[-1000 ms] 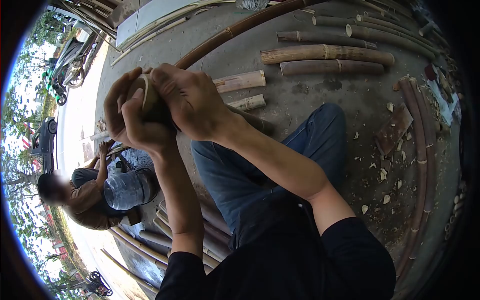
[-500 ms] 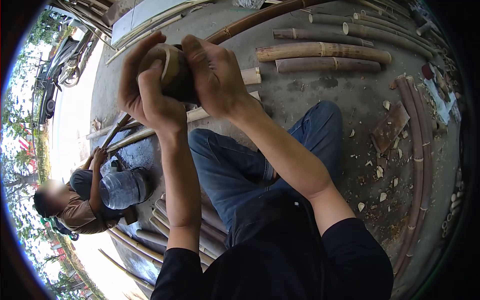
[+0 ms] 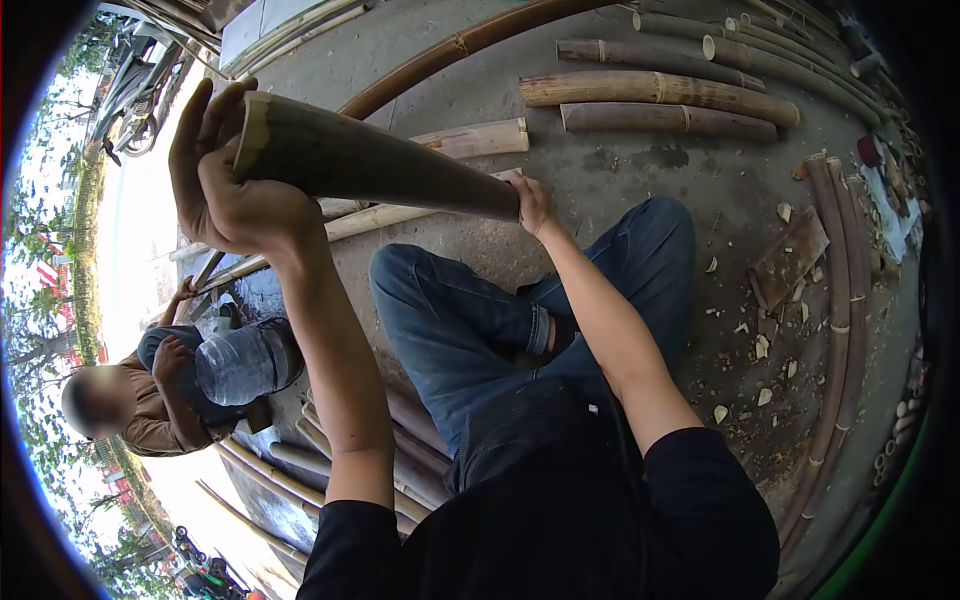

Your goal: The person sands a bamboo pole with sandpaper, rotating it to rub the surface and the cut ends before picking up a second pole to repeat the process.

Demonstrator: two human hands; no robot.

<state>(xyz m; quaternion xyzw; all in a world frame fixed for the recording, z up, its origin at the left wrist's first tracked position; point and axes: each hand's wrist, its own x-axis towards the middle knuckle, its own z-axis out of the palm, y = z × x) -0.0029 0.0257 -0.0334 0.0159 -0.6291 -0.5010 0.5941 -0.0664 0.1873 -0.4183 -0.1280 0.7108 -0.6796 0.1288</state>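
Note:
A dark bamboo pole section [image 3: 390,160] is held up across the view, its near end at the upper left and its far end lower, toward the centre. My left hand [image 3: 250,205] is closed around the near end, where a pale cut edge shows between the thumb and fingers. At the far end, my right hand [image 3: 535,205] grips the bamboo, thumb and fingers around its rim. Below it are my crossed legs in blue jeans [image 3: 440,330]. A paler bamboo pole [image 3: 480,138] lies on the floor just behind the held section.
Several cut bamboo lengths [image 3: 660,88] lie at the upper right. Long brown poles [image 3: 840,330] curve along the right side, beside a flat brown board [image 3: 787,260] and scattered chips [image 3: 762,346]. At left another person [image 3: 160,400] sits by a large clear water jug [image 3: 240,367].
The bamboo has turned from end-on to lengthwise across the view. My right hand has moved down and right to its far end; my left hand has shifted slightly left and down.

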